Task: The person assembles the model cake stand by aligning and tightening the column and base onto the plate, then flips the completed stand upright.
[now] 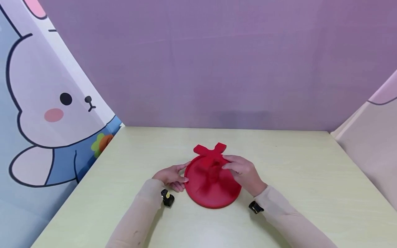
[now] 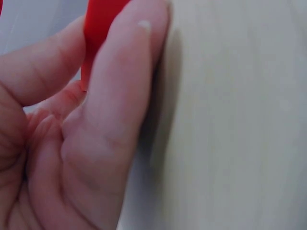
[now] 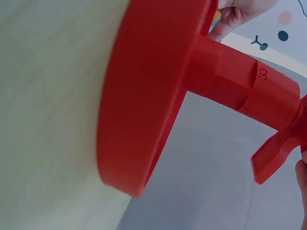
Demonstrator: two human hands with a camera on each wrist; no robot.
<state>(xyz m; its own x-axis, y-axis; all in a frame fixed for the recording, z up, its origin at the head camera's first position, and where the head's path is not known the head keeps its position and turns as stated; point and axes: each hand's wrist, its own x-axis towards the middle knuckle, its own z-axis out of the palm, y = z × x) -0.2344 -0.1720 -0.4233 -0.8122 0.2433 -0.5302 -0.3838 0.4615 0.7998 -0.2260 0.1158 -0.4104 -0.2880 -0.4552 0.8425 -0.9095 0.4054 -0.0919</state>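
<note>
pale table point(image 1: 294, 165) | purple backdrop point(image 1: 217, 69) behind it | cartoon rabbit point(image 1: 40, 103) on left wall point(image 1: 18, 206) | pale right wall point(image 1: 369, 148)

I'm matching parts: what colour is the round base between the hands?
The round base is red, clearest in the head view.

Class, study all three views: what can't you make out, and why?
Left wrist: most of the red base, behind the left hand and beyond the top edge.
Right wrist: most of the right hand and part of the winged top, past the right edge.
Right wrist: the lower marking on the post, too faint to read.
</note>
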